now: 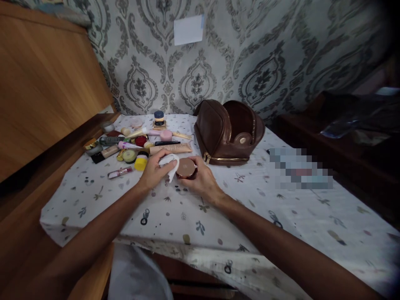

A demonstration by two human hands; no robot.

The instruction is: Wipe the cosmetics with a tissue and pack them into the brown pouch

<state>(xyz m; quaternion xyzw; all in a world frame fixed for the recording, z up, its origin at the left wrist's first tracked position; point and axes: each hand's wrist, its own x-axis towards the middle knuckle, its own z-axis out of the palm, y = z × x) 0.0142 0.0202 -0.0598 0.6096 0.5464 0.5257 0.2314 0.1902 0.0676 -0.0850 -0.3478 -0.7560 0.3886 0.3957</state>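
Printed tablecloth (175, 216), hands (203, 180) holding white cloth (171, 158), round brown compact (186, 167)

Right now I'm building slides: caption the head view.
Left hand with white cloth, right hand with round container, near open brown bag.

Table (187, 216): bag (215, 133) stands at far edge, right of centre, wall (200, 79) behind. Cosmetics (141, 141) lie toward far left corner; lipstick tube (120, 173) on their near side. Before bag, to its left: compact (186, 167) in right hand (204, 179), wipe (173, 157) in left hand (153, 168). Obscured item (300, 168) near right edge.
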